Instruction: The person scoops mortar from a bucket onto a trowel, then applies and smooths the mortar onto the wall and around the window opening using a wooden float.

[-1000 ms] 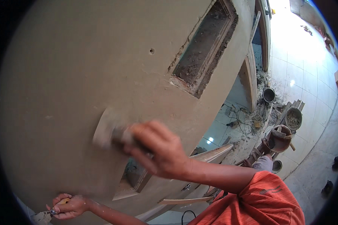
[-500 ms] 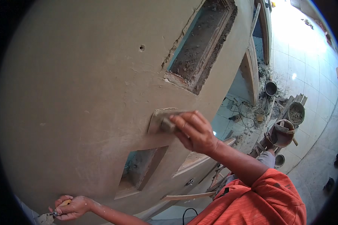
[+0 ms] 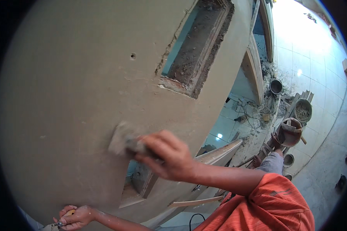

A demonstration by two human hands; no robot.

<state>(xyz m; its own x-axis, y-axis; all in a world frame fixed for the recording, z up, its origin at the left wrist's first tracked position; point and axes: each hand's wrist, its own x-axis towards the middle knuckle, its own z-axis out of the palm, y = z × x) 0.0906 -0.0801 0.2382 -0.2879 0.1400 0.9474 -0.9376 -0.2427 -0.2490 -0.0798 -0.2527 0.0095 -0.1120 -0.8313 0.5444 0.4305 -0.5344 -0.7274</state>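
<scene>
Lying against the brown plastered wall (image 3: 73, 100), near the top corner of the small opening (image 3: 135, 186), the rectangular plastering float (image 3: 118, 141) looks blurred, its handle wrapped by the closed right hand (image 3: 169, 154). Smoothing well probably calls for steady, even pressure, the leading edge slightly raised, and a lighter touch beside that opening so its corner isn't chipped. Fingers curled, the left hand (image 3: 79, 217) grips a yellow-handled tool (image 3: 70, 212), apparently a trowel, best kept clear of the plaster. Farther up, the larger opening's (image 3: 196, 46) ragged rim could shed grit under the float.
</scene>
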